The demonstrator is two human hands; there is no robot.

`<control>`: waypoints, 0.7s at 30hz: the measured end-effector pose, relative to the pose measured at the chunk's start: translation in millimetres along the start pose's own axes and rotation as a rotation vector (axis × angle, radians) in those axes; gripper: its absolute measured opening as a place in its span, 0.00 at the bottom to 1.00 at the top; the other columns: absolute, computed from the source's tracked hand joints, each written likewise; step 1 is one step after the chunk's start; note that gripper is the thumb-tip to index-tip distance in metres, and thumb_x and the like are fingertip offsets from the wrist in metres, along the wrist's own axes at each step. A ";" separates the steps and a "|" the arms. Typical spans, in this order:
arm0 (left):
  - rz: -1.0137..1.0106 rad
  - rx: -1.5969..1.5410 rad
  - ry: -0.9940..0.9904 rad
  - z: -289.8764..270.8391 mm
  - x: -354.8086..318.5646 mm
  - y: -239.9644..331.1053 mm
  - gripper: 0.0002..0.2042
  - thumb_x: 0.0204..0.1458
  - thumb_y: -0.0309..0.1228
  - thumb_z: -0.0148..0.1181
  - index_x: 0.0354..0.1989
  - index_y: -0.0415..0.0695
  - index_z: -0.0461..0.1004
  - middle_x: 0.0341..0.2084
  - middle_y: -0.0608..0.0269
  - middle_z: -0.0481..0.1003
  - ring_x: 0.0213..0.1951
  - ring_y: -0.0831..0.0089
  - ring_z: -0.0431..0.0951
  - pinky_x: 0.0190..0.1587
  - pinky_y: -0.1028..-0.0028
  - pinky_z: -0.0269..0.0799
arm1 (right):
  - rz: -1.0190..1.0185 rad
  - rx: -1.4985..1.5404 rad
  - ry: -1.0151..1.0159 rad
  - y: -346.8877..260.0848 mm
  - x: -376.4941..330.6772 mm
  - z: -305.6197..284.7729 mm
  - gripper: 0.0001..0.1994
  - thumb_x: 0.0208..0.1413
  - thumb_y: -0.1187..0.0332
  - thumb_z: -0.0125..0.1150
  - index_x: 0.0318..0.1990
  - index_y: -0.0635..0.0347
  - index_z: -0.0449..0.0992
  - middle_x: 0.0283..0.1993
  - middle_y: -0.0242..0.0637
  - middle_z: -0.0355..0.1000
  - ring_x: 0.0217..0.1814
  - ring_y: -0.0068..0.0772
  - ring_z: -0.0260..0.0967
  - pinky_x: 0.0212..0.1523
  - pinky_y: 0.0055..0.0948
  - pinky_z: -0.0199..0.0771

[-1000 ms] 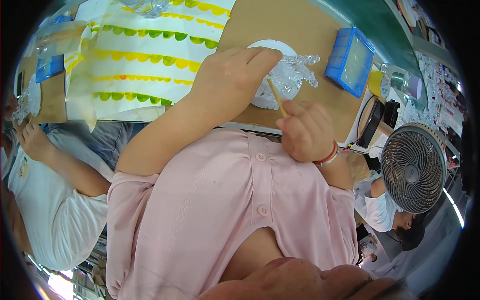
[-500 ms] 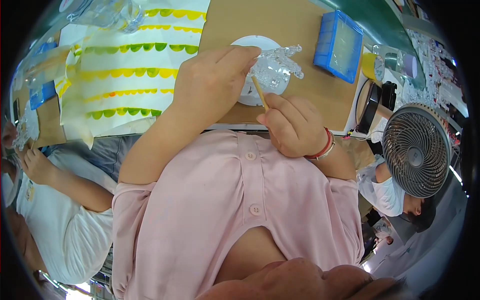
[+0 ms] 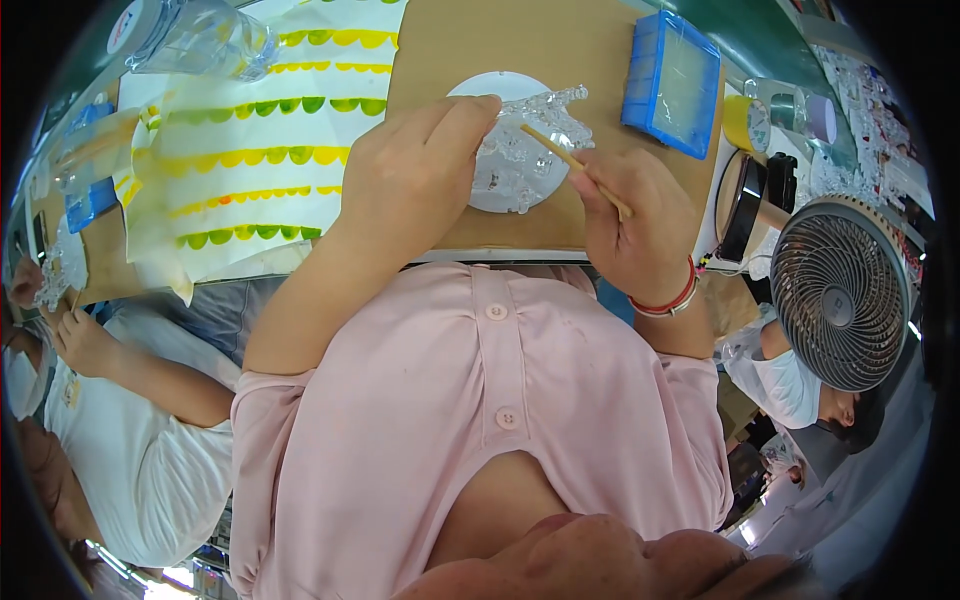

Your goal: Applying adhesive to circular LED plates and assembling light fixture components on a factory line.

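Observation:
My left hand (image 3: 415, 155) is closed, its fingertips pinching a branched piece of clear plastic (image 3: 552, 103) with a knobbly surface. This piece sticks out to the right, above a round white plate (image 3: 487, 82) on the table. More clear pieces (image 3: 520, 180) seem to lie on the plate, though their shapes blend together. Between the fingers of my right hand (image 3: 642, 215) is a thin wooden stick (image 3: 552, 146). Its tip points up and left, near the clear piece, and I cannot tell whether they touch.
A blue plastic box (image 3: 645, 80) lies right of the plate. Beyond it are clear jars (image 3: 790, 122), yellow tape (image 3: 740, 125) and a grey fan (image 3: 840, 295). Patterned white paper (image 3: 235, 180) and a clear bottle (image 3: 200, 40) are on the left. A co-worker (image 3: 140, 430) sits at left.
My right hand has moved right and slightly up, drawing the stick back from close to my left fingers and tilting it. My left hand with the clear piece has shifted slightly left.

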State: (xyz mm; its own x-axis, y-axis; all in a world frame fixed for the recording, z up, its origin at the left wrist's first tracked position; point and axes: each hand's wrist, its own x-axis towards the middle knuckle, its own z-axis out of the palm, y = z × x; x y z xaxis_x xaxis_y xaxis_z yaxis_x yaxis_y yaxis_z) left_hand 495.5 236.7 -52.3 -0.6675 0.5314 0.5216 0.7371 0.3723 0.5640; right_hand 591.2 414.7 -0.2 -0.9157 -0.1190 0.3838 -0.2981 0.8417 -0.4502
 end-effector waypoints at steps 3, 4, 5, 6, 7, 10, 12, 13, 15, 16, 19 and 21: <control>0.008 0.005 -0.033 -0.4 -0.9 1.0 0.14 0.40 0.17 0.57 0.38 0.45 0.75 0.25 0.63 0.76 0.24 0.65 0.76 0.25 0.70 0.72 | 0.058 0.071 0.036 4.6 -11.8 -1.2 0.08 0.52 0.79 0.62 0.38 0.62 0.69 0.34 0.45 0.75 0.29 0.38 0.73 0.27 0.29 0.71; 0.021 -0.009 -0.031 0.7 -0.9 0.0 0.15 0.40 0.17 0.57 0.38 0.44 0.75 0.26 0.63 0.76 0.24 0.65 0.76 0.26 0.70 0.73 | 0.059 0.071 0.038 7.6 -13.0 0.3 0.08 0.52 0.79 0.62 0.38 0.62 0.69 0.34 0.45 0.75 0.29 0.38 0.73 0.27 0.29 0.71; 0.030 -0.021 -0.028 0.9 -1.5 -0.3 0.15 0.40 0.16 0.57 0.38 0.44 0.75 0.27 0.63 0.76 0.24 0.65 0.76 0.26 0.70 0.73 | -0.005 0.069 0.061 11.8 -13.2 3.1 0.09 0.52 0.79 0.61 0.39 0.62 0.69 0.34 0.46 0.76 0.28 0.39 0.73 0.27 0.30 0.71; 0.029 -0.020 -0.029 0.1 -1.3 0.5 0.15 0.40 0.16 0.57 0.38 0.44 0.75 0.27 0.63 0.76 0.24 0.65 0.76 0.26 0.70 0.73 | -0.069 0.067 0.083 14.2 -13.5 4.6 0.10 0.52 0.79 0.61 0.40 0.62 0.68 0.34 0.47 0.76 0.28 0.40 0.73 0.27 0.31 0.72; 0.024 -0.008 -0.045 -1.4 -0.8 1.8 0.15 0.40 0.16 0.57 0.38 0.44 0.75 0.27 0.63 0.77 0.24 0.65 0.76 0.26 0.70 0.73 | -0.069 0.069 0.083 14.1 -14.2 4.4 0.10 0.52 0.79 0.61 0.40 0.62 0.68 0.34 0.47 0.76 0.28 0.40 0.73 0.27 0.31 0.72; 0.012 -0.007 -0.061 -1.6 -0.9 1.3 0.15 0.39 0.16 0.57 0.38 0.44 0.75 0.28 0.62 0.77 0.25 0.64 0.76 0.27 0.70 0.73 | -0.137 0.047 -0.009 12.4 -19.3 2.5 0.11 0.53 0.78 0.60 0.42 0.62 0.67 0.33 0.48 0.76 0.28 0.42 0.74 0.27 0.30 0.72; -0.001 -0.012 -0.054 -1.7 -2.8 1.7 0.15 0.39 0.16 0.57 0.38 0.44 0.75 0.29 0.62 0.77 0.26 0.64 0.76 0.27 0.70 0.73 | -0.042 0.104 0.020 13.2 -28.5 -2.5 0.10 0.54 0.78 0.60 0.41 0.63 0.67 0.34 0.49 0.76 0.29 0.42 0.74 0.27 0.31 0.72; 0.008 -0.022 -0.069 -2.4 -3.6 1.7 0.15 0.39 0.16 0.57 0.38 0.43 0.75 0.29 0.61 0.77 0.27 0.64 0.77 0.28 0.70 0.73 | -0.045 0.107 0.017 12.4 -30.5 -2.0 0.10 0.54 0.78 0.60 0.41 0.63 0.67 0.34 0.49 0.76 0.29 0.42 0.74 0.27 0.31 0.72; 0.017 -0.037 -0.079 -1.7 -1.6 2.5 0.15 0.39 0.16 0.57 0.39 0.43 0.75 0.29 0.61 0.77 0.27 0.64 0.77 0.28 0.69 0.74 | 0.004 0.147 0.059 13.8 -33.0 -2.8 0.10 0.53 0.79 0.60 0.41 0.62 0.66 0.35 0.50 0.76 0.29 0.42 0.74 0.27 0.30 0.72; 0.017 -0.046 -0.087 -2.1 0.0 3.0 0.16 0.39 0.16 0.57 0.39 0.43 0.75 0.29 0.61 0.77 0.28 0.63 0.77 0.29 0.69 0.74 | 0.002 0.146 0.056 15.5 -34.0 -2.3 0.10 0.53 0.79 0.60 0.41 0.62 0.66 0.35 0.50 0.76 0.29 0.42 0.74 0.27 0.30 0.72; 0.018 -0.045 -0.096 -2.6 0.4 3.6 0.15 0.40 0.16 0.57 0.39 0.43 0.75 0.29 0.61 0.77 0.28 0.63 0.77 0.29 0.69 0.74 | 0.007 0.144 0.088 15.0 -33.5 0.8 0.10 0.53 0.79 0.61 0.39 0.62 0.66 0.37 0.49 0.76 0.29 0.42 0.74 0.27 0.30 0.71; 0.023 -0.040 -0.100 -2.0 0.2 3.8 0.15 0.40 0.16 0.57 0.39 0.43 0.75 0.29 0.61 0.77 0.28 0.64 0.77 0.29 0.69 0.74 | -0.073 0.092 -0.016 12.7 -29.0 -0.9 0.11 0.52 0.79 0.61 0.39 0.61 0.66 0.37 0.48 0.76 0.29 0.43 0.74 0.27 0.30 0.71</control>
State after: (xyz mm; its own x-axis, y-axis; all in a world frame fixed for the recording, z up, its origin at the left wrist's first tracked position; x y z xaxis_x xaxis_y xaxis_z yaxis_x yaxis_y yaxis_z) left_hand 498.0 236.7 -48.8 -0.6350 0.6132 0.4699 0.7461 0.3291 0.5788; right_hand 614.2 429.4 -16.4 -0.8946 -0.1877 0.4056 -0.3873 0.7784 -0.4940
